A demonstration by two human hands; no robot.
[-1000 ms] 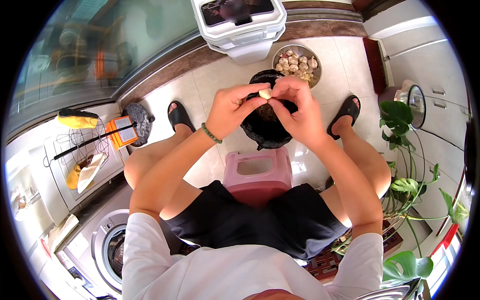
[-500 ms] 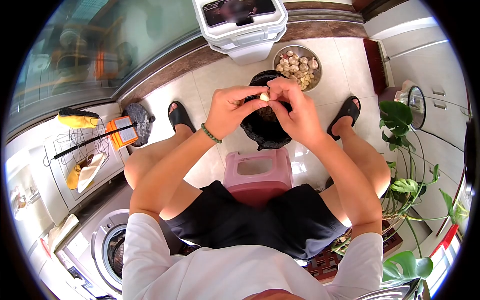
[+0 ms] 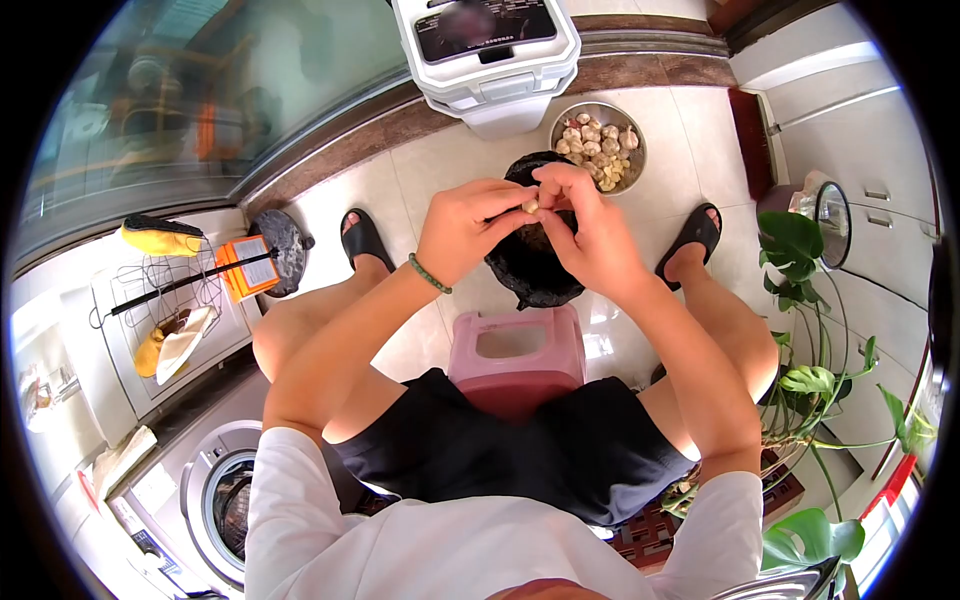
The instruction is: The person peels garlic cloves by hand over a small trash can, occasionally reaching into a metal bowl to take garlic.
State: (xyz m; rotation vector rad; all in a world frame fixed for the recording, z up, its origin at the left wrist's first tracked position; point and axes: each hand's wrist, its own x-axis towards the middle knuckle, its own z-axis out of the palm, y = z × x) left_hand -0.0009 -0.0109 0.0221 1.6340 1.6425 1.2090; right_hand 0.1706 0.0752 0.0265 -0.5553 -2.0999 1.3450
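Between my two hands, above a bin lined with a black bag, a small pale garlic clove is pinched. My left hand, with a green bead bracelet at the wrist, grips the clove from the left between thumb and finger. From the other side my right hand holds its thumb and forefinger closed at the clove. Fingers partly cover the clove. Just beyond the bin stands a round metal bowl with whole garlic bulbs and loose peeled cloves.
A pink plastic stool is between my knees. A white lidded container stands at the back by the glass door. Leafy plants and white cabinets line the right; a wire rack and washing machine are left.
The clove has dropped slightly lower and is more covered by my fingertips. Both hands still meet over the bin. The whole view has shifted a little downward.
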